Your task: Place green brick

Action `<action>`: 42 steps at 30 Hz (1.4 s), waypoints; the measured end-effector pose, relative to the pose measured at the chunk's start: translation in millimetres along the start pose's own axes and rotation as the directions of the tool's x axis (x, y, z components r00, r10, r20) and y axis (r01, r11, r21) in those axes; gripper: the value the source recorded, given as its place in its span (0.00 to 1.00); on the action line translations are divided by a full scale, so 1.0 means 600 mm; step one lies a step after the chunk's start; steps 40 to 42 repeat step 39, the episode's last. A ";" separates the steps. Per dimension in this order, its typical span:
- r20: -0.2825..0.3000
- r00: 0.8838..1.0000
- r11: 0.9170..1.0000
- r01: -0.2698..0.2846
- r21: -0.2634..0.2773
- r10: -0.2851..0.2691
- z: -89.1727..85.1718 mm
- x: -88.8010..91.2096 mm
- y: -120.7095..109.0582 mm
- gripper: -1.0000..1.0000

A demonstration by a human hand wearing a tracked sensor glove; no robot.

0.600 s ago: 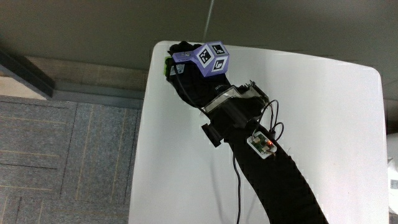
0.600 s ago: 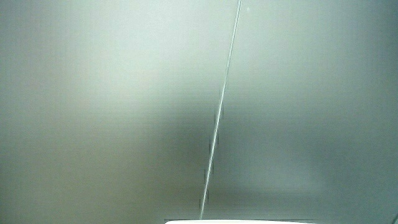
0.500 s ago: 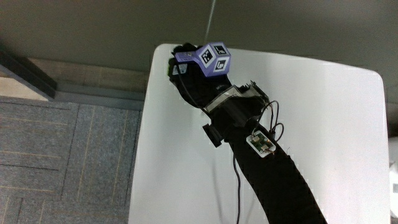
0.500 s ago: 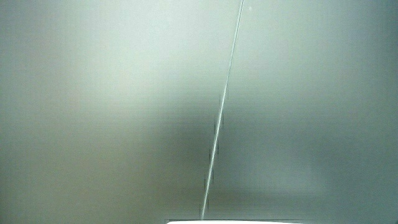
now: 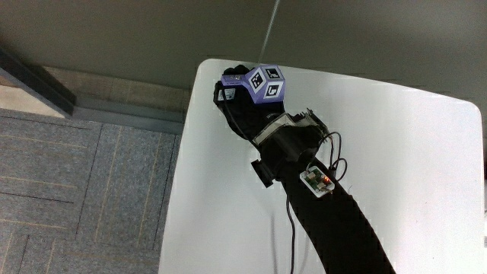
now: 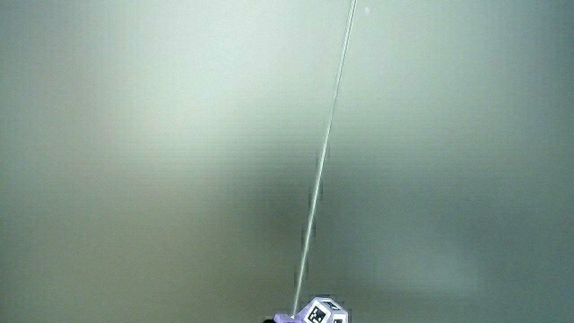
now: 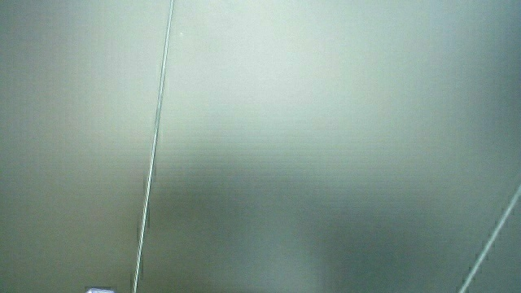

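The gloved hand (image 5: pixel 237 97) rests over the corner of the white table (image 5: pixel 396 152) that lies farthest from the person. Its patterned cube (image 5: pixel 264 82) faces up. The forearm (image 5: pixel 327 221) runs from the hand back toward the person, with a small circuit board (image 5: pixel 317 180) and a wire on it. No green brick shows in any view; the hand covers whatever lies under it. The side views show mostly a pale wall; only the cube (image 6: pixel 321 314) peeks in at the edge of a side view.
Grey carpet floor (image 5: pixel 84 190) lies past the table's edge beside the hand. A thin pale cord (image 6: pixel 325 152) runs up the wall above the hand.
A green sliver showed at the hand's edge 0.6 s ago and is now hidden. The hand stays at the same table corner.
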 end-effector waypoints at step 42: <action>0.008 1.000 1.000 -0.028 -0.015 0.028 -0.033 0.039 -0.030 0.00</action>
